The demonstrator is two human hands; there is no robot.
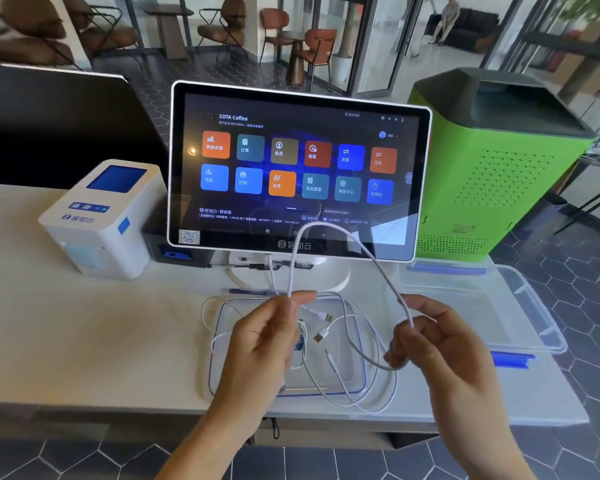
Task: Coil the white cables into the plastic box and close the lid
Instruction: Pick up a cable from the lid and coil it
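On the left of the table [84,341] stands a small white printer [101,216], and next to it the touchscreen [298,168]; neither plays a part in your job.

Your left hand [264,341] pinches a white cable [329,233] between thumb and forefinger, just above the plastic box [222,341]. From that pinch the cable rises in a tall loop in front of the screen and comes down to your right hand [440,344], whose curled fingers hold it where it bends down toward the box. So both hands are gripping the same cable, and a loop is formed but not yet laid down.

Below your hands the open box sits on the table near its front edge. Loose cable [347,386] lies in it untidily, with plugs showing in the middle, and some strands hang over the box's left and right rims. I judge that little of the coiling is done: the tangle is still to be wound into neat turns and tucked inside.

Further right the clear lid [520,323] with blue clips lies flat on the table, well apart from the box, beside the green machine [499,161]. Closing is not yet begun; you have to finish coiling, clear the rims, then fetch the lid.
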